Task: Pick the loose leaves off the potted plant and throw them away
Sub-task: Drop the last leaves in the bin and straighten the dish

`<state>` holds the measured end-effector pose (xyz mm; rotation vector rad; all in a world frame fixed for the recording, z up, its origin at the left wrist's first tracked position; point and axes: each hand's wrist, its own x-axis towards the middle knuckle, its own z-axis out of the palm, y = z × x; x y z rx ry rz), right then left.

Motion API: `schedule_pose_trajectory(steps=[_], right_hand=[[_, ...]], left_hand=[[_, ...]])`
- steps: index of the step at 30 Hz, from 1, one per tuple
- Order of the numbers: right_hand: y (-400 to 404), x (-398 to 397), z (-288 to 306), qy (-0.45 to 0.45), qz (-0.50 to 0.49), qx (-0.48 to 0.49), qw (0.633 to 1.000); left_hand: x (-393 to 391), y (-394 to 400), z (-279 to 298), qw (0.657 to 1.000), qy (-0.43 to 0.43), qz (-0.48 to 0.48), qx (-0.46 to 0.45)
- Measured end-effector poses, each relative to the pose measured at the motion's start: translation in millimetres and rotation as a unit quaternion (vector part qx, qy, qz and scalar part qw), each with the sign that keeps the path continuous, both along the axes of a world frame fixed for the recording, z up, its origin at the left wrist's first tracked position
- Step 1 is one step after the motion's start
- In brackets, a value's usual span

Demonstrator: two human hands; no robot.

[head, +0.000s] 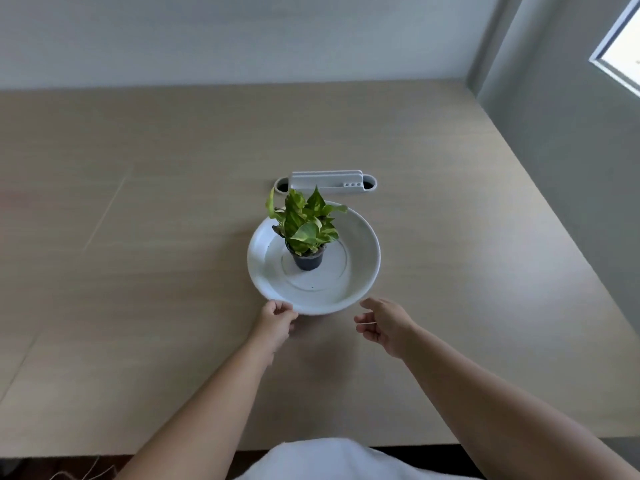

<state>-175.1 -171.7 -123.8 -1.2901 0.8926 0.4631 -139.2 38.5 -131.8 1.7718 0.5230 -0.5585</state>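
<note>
Hands at the dish, leaves untouched

Left hand (275,322) pinches the white dish (363,258) rim; right hand (382,325) hovers beside it, loosely open, empty. Just beyond, the potted plant (306,233) stands inside; tugging the dish could topple it.

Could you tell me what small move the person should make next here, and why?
Probably draw the white dish closer: the left hand already grips its near rim, the right hand hovers open beside it, and the potted plant sits far from both.
</note>
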Motion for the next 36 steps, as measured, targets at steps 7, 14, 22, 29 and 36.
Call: schedule_pose_trajectory(steps=[7,14,22,29,36], right_hand=[[14.3,17.2,-14.7,0.016,-0.001,-0.028,0.999],[15.0,29.1,-19.8,-0.018,-0.014,-0.046,0.999],[1.0,63.4,-14.6,-0.014,-0.023,-0.066,0.997],[-12.7,87.8,-16.9,-0.022,-0.042,-0.075,0.996],[-24.5,101.8,-19.0,-0.021,-0.086,-0.066,0.994]], left_hand=[[40.6,35.2,-3.4,0.993,-0.030,0.106,-0.034],[60.2,41.8,-10.4,0.994,-0.020,0.092,-0.058],[87.8,30.9,-10.9,0.994,-0.021,0.078,-0.069],[110.3,17.4,-10.9,0.993,-0.019,0.075,-0.086],[121.6,-1.6,-11.2,0.993,-0.015,0.078,-0.093]])
